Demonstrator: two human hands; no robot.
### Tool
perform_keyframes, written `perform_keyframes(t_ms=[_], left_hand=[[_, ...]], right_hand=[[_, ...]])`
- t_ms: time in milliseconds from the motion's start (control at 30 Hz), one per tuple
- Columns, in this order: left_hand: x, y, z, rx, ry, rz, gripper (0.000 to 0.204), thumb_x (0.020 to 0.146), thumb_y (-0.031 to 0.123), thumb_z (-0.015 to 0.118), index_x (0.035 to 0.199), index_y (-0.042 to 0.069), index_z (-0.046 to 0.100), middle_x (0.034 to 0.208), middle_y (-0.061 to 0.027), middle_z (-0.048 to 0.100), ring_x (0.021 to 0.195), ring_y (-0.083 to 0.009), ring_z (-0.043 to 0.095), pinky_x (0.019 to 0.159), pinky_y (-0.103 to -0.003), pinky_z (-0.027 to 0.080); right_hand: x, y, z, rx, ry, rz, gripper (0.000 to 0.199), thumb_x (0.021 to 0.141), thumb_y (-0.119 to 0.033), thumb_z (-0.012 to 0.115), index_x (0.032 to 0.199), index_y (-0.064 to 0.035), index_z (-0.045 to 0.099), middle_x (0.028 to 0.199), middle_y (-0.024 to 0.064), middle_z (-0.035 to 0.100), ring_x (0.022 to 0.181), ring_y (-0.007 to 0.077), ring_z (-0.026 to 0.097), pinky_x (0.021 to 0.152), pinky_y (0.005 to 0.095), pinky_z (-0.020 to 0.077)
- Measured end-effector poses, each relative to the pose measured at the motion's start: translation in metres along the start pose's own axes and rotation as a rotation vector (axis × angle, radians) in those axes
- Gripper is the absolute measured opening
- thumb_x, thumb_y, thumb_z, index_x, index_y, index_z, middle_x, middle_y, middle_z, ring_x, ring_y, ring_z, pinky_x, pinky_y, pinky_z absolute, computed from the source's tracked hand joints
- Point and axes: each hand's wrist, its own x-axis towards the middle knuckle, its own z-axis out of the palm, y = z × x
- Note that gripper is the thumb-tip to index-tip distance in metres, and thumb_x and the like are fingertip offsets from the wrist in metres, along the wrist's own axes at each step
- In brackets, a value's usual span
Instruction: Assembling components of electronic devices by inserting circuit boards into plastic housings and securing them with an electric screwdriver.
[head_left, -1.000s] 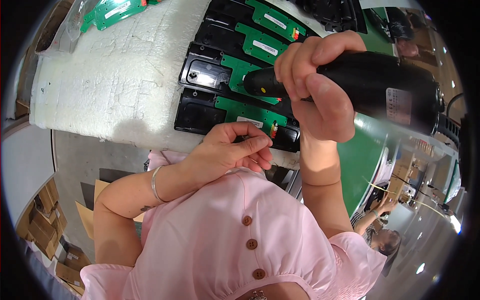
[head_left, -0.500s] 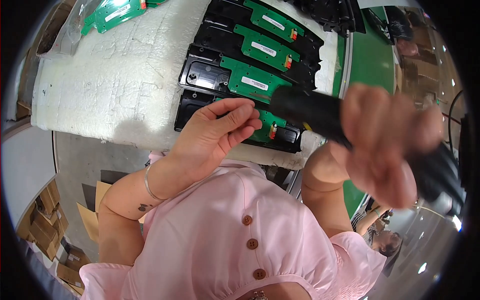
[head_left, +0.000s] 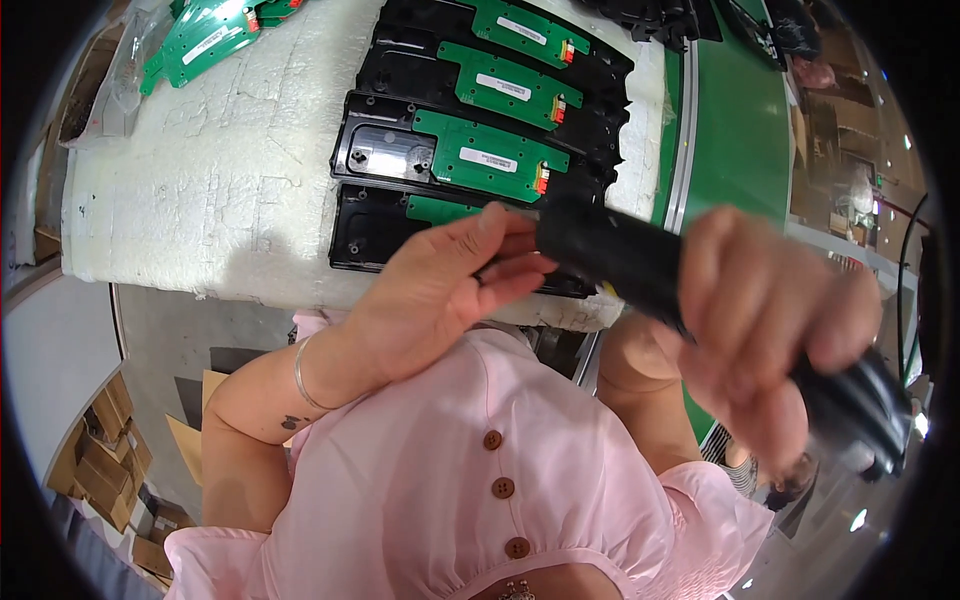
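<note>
My right hand (head_left: 755, 330), slightly blurred, is wrapped round a black electric screwdriver (head_left: 615, 250) held nearly level, its nose pointing left. The fingers of my left hand (head_left: 450, 260) are curled, thumb and fingertips drawn together right by the screwdriver's nose; whatever is between them is hidden. Under both lies the nearest black plastic housing (head_left: 375, 225), its green circuit board (head_left: 435, 208) mostly covered by my left hand. The tool's tip cannot be made out. Beyond it, more such housings lie in a row, each with a green circuit board (head_left: 490, 155) bearing a white label and a red-and-white connector.
White foam sheeting (head_left: 220, 190) covers the table. Loose green circuit boards (head_left: 210, 45) lie at the far left beside a clear plastic bag (head_left: 125, 85). Black parts (head_left: 650, 20) are piled at the far right. Cardboard boxes (head_left: 105, 465) stand at lower left; another person (head_left: 740, 465) is at lower right.
The screwdriver and my right hand have shifted slightly down and left. My left hand has moved a little right, its fingers less tightly curled. The housings appear slightly further left in view.
</note>
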Motion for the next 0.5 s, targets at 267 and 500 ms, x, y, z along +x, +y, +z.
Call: perform_keyframes(t_ms=[267, 500], left_hand=[[-0.002, 0.003, -0.007, 0.309, 0.099, -0.074, 0.031, 0.093, 0.017, 0.044, 0.115, -0.004, 0.048, 0.105, -0.0157, 0.057, 0.099, -0.0214, 0.058, 0.084, -0.027, 0.048], [-0.004, 0.004, -0.003, 0.427, 0.053, -0.082, 0.023, 0.091, 0.016, 0.048, 0.106, -0.001, 0.051, 0.095, -0.0125, 0.061, 0.088, -0.0184, 0.062, 0.075, -0.024, 0.051]], right_hand=[[-0.007, 0.049, 0.001, -0.185, 0.42, 0.137, 0.03, 0.064, -0.01, 0.043, 0.094, -0.0037, 0.043, 0.054, 0.0002, 0.037, 0.045, 0.0116, 0.035, 0.052, 0.0304, 0.0339], [-0.005, 0.048, 0.003, -0.205, 0.433, 0.219, 0.027, 0.064, -0.007, 0.045, 0.091, -0.0034, 0.041, 0.056, 0.0021, 0.04, 0.046, 0.0126, 0.037, 0.052, 0.0308, 0.0347]])
